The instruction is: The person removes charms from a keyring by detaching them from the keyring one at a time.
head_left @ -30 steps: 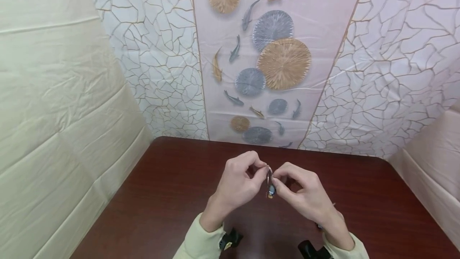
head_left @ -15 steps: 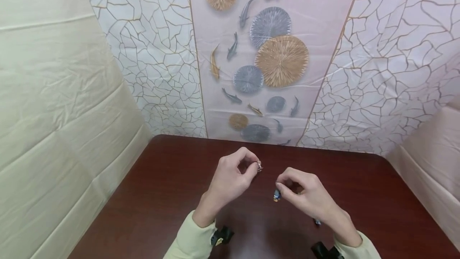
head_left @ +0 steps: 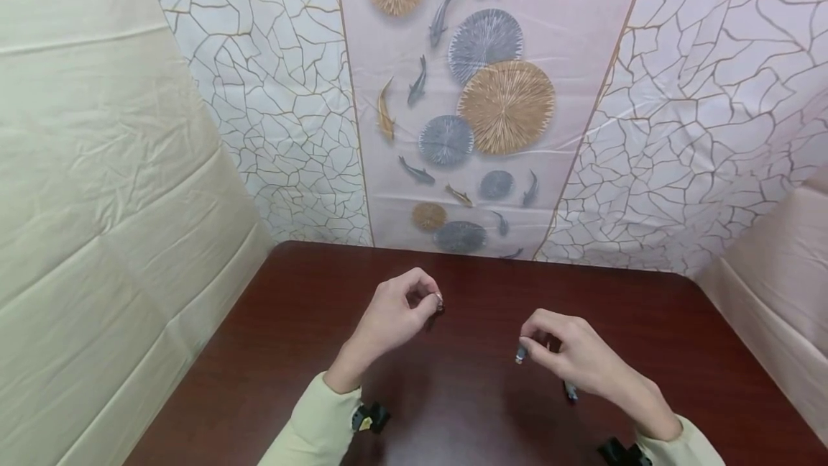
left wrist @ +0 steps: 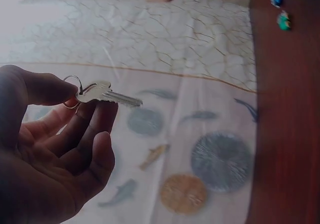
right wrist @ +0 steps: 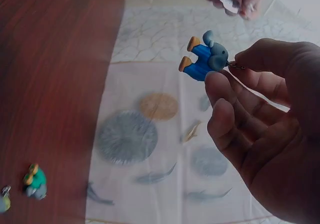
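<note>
My left hand [head_left: 391, 311] pinches a metal key ring [left wrist: 70, 104] between thumb and index finger. A silver key [left wrist: 107, 93] hangs on that ring, its blade pointing away from the palm in the left wrist view. Over the right half of the table, my right hand [head_left: 578, 351] pinches the short chain [right wrist: 236, 66] of a small elephant charm [right wrist: 201, 62]. The charm has a grey head, a blue body and orange feet. Key and charm are apart, with a wide gap between the hands.
On the dark red table [head_left: 466, 408], a small charm [head_left: 571, 391] lies below my right hand. The right wrist view shows a green charm [right wrist: 36, 183] and a yellowish one [right wrist: 4, 204]. A patterned cloth [head_left: 310, 128] hangs behind the table.
The hands were together at the key ring and charm. They have since separated, the left moving left with the key and ring, the right moving right with the elephant charm.
</note>
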Demonstrator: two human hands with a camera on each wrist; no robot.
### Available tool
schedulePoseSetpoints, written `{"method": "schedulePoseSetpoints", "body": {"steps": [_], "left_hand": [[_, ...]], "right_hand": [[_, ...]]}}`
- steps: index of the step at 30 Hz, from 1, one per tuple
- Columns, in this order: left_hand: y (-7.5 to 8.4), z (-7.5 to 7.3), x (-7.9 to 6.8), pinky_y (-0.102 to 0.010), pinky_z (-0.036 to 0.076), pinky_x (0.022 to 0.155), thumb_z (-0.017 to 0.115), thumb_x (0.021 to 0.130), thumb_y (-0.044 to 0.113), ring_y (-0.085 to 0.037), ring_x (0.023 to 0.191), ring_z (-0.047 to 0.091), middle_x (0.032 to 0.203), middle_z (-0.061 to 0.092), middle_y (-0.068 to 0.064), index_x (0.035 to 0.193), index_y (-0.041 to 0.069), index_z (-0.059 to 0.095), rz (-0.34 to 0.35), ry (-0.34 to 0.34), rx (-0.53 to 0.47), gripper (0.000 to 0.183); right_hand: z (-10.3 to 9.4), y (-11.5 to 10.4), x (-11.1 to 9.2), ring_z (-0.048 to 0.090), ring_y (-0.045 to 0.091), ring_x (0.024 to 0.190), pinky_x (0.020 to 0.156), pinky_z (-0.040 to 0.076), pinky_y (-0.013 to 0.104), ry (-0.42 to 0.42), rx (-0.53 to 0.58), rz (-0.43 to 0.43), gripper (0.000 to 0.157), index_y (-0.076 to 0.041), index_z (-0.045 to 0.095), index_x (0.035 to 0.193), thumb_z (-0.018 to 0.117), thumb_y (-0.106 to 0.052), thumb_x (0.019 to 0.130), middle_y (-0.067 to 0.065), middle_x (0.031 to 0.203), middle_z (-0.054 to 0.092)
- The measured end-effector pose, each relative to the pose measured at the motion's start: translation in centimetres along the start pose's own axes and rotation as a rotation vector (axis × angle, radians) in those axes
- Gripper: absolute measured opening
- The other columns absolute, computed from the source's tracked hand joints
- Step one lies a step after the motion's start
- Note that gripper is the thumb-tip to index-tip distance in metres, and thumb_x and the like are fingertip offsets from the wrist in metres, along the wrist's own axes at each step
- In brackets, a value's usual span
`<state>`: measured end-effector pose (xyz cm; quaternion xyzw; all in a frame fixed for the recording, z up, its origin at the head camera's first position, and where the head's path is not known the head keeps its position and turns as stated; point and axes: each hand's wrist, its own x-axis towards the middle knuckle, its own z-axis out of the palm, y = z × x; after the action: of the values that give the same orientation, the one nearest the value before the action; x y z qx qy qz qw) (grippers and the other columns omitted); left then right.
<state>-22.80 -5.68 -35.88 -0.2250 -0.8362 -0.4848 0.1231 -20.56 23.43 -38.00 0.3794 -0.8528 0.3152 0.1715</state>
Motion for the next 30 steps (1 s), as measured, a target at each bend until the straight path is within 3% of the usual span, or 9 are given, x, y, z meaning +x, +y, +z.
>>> {"method": "schedulePoseSetpoints", "body": {"steps": [7,15,19,26,30], "left_hand": [[-1.8,-0.5,-0.2,-0.023,0.049,0.063,0.062,0.088,0.011,-0.008,0.062,0.061,0.074,0.068,0.007,0.087,0.016,0.065,-0.093,-0.063,0.018,0.007],[-3.8,-0.9,-0.4,-0.025,0.048,0.06,0.062,0.089,0.011,-0.007,0.062,0.059,0.074,0.069,0.004,0.089,0.013,0.066,-0.15,-0.107,0.045,0.005],[-5.2,-1.1,-0.6,-0.027,0.046,0.06,0.062,0.09,0.013,-0.009,0.064,0.058,0.074,0.069,0.003,0.09,0.012,0.066,-0.203,-0.122,0.059,0.004],[-7.6,-1.2,-0.8,-0.03,0.049,0.063,0.06,0.093,0.013,-0.024,0.067,0.065,0.075,0.068,-0.001,0.091,0.01,0.065,-0.296,-0.159,0.045,0.006],[-9.2,-1.1,-0.8,-0.029,0.048,0.062,0.06,0.094,0.013,-0.016,0.063,0.063,0.074,0.068,0.0,0.09,0.012,0.064,-0.328,-0.182,0.074,0.006]], "right_hand": [[-0.3,1.3,-1.0,0.049,-0.004,0.05,0.044,0.043,0.018,-0.093,0.055,0.173,0.017,-0.024,0.062,0.088,0.067,-0.008,0.091,-0.015,0.068,0.06],[0.4,3.4,-2.0,0.05,-0.001,0.049,0.044,0.045,0.023,-0.205,0.089,0.312,0.009,-0.021,0.061,0.087,0.063,-0.016,0.095,-0.009,0.065,0.057],[1.1,4.5,-2.6,0.054,0.001,0.054,0.047,0.046,0.024,-0.265,0.119,0.348,0.01,-0.02,0.06,0.087,0.062,-0.015,0.095,-0.008,0.065,0.059],[3.0,5.7,-3.6,0.056,0.0,0.056,0.047,0.045,0.023,-0.311,0.145,0.332,0.014,-0.021,0.059,0.083,0.063,-0.011,0.092,-0.011,0.064,0.059],[3.8,6.0,-4.1,0.059,0.005,0.056,0.047,0.047,0.024,-0.353,0.191,0.346,0.013,-0.02,0.06,0.083,0.062,-0.012,0.093,-0.008,0.065,0.06]]}}
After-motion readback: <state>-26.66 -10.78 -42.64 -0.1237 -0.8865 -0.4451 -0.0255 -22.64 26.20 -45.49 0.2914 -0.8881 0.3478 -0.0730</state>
